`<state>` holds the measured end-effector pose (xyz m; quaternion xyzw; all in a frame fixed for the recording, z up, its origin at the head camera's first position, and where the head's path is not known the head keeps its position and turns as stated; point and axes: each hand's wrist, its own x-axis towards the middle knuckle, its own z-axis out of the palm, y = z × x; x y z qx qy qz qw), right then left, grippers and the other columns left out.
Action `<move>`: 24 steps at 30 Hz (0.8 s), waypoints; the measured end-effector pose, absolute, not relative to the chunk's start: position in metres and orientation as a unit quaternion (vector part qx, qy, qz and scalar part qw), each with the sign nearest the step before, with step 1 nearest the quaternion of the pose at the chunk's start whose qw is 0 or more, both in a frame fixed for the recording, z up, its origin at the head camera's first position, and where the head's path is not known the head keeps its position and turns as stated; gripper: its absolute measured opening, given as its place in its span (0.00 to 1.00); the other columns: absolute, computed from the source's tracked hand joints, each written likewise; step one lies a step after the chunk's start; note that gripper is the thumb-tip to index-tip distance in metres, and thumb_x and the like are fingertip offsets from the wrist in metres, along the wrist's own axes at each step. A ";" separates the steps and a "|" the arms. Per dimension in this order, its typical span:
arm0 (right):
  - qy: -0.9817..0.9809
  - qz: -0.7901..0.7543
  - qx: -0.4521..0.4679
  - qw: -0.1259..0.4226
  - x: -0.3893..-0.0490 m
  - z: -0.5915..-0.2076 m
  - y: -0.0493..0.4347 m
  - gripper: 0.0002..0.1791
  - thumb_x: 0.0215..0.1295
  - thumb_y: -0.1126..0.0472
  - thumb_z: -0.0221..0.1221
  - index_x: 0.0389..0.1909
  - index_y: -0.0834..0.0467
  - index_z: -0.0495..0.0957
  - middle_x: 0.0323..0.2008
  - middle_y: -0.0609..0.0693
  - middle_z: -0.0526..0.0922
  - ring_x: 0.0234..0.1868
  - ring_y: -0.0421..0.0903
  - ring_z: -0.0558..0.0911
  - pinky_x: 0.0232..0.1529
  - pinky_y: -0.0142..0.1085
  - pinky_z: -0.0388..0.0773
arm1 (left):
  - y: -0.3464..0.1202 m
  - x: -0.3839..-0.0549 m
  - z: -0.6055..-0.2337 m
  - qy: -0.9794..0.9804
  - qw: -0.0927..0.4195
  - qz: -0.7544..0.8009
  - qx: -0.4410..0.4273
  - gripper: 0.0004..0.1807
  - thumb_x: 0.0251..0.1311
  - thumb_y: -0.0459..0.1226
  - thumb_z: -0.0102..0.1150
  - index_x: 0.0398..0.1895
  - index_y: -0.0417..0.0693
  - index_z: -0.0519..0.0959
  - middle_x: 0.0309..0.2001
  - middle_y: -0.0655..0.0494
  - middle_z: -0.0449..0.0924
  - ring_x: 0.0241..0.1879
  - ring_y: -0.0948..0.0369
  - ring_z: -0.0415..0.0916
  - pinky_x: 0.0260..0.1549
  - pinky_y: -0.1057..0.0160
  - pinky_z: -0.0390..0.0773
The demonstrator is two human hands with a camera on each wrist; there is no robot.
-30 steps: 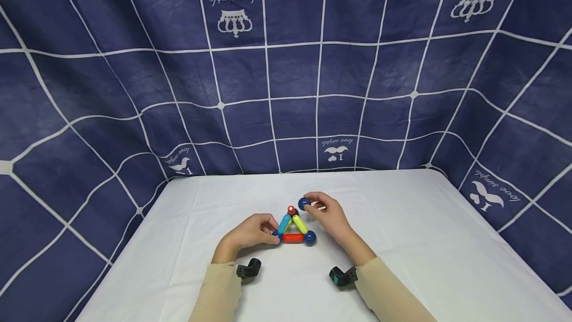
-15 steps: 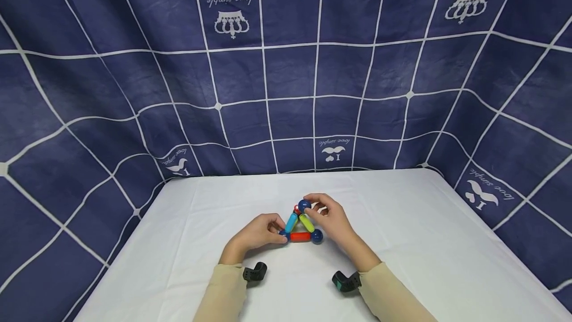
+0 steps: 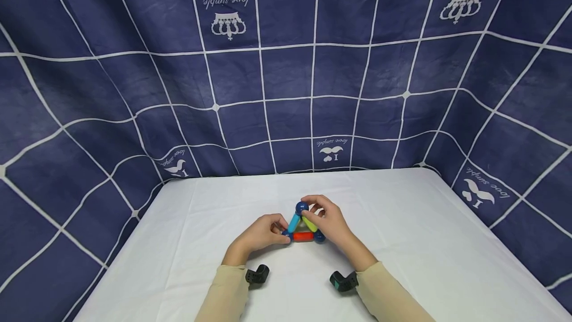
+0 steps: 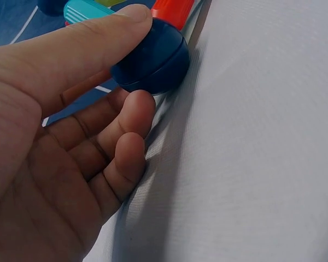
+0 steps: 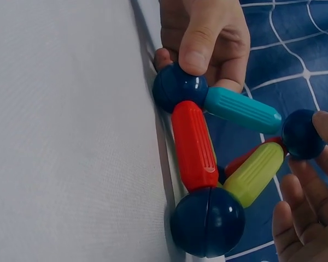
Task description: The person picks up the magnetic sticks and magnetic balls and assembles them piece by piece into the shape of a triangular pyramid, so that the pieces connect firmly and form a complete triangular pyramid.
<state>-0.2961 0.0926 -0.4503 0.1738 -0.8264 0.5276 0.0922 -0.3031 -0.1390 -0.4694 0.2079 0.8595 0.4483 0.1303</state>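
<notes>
Several coloured rods and dark blue balls form a small pyramid-like frame. My left hand (image 3: 263, 233) pinches the ball at its near left corner (image 4: 159, 59) between thumb and fingers. With fingertips and thumb, my right hand (image 3: 328, 218) holds another blue ball (image 3: 302, 207) at the apex. A red rod (image 5: 193, 143) runs from the left ball to the near right ball (image 5: 208, 222). Up toward the apex lean a teal rod (image 5: 243, 110) and a yellow-green rod (image 5: 255, 173). A further red rod, partly hidden, reaches the apex ball from behind.
The frame rests on a white-covered table (image 3: 214, 198). A navy curtain with white lines (image 3: 286, 73) hangs behind and at both sides. Black wrist-worn devices (image 3: 257, 274) sit at both sleeves.
My right hand has brought its blue ball leftward and down onto the frame's top, where a red rod end showed before. My left hand and the frame have shifted slightly right in view.
</notes>
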 end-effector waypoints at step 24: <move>-0.830 0.521 0.195 0.052 -0.301 -0.456 0.101 0.21 0.64 0.56 0.67 0.59 0.50 0.78 0.47 0.50 0.83 0.42 0.44 0.79 0.45 0.33 0.76 | -0.137 -0.305 -0.470 0.859 0.102 0.454 0.214 0.12 0.59 0.41 0.70 0.44 0.50 0.81 0.40 0.55 0.82 0.30 0.63 0.74 0.31 0.67 0.74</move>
